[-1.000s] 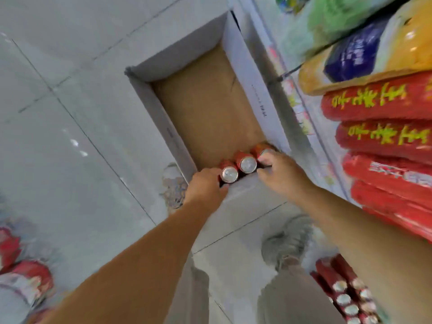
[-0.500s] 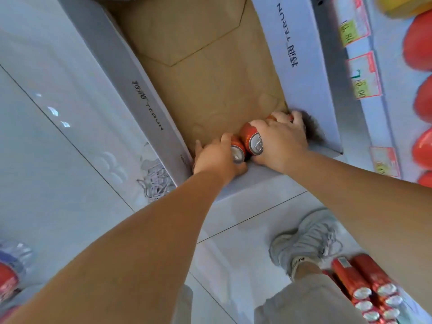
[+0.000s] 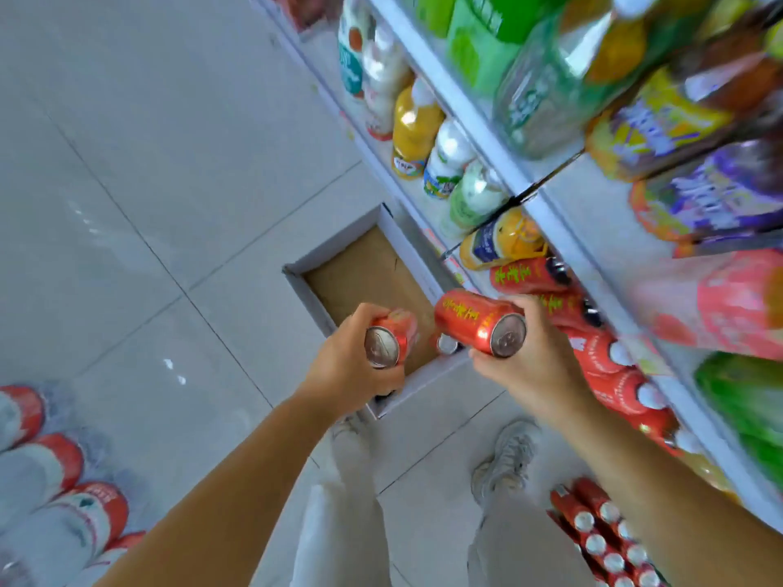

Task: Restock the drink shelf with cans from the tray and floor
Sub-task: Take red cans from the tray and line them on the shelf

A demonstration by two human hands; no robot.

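Observation:
My left hand [image 3: 347, 366] grips one red can [image 3: 387, 338] with its silver top toward me. My right hand [image 3: 529, 358] grips a second red can [image 3: 478, 322] with yellow lettering, tilted on its side. Both are lifted above the cardboard tray [image 3: 311, 294] on the floor. A third can [image 3: 447, 344] stays in the tray's near corner, only its top showing between my hands. To the right, the drink shelf [image 3: 563, 243] holds a row of matching red cans [image 3: 610, 358].
Bottles in white, yellow and green fill the shelf [image 3: 423, 133] farther along. More red cans [image 3: 601, 531] stand on the floor by my right shoe [image 3: 504, 463]. Red-capped packs [image 3: 55, 472] lie at the lower left. Grey floor tiles stretch out to the left.
Both hands closed on cans in the tray's near end and lifted them out. My head rose, so the tray looks smaller and the shelf is now in view.

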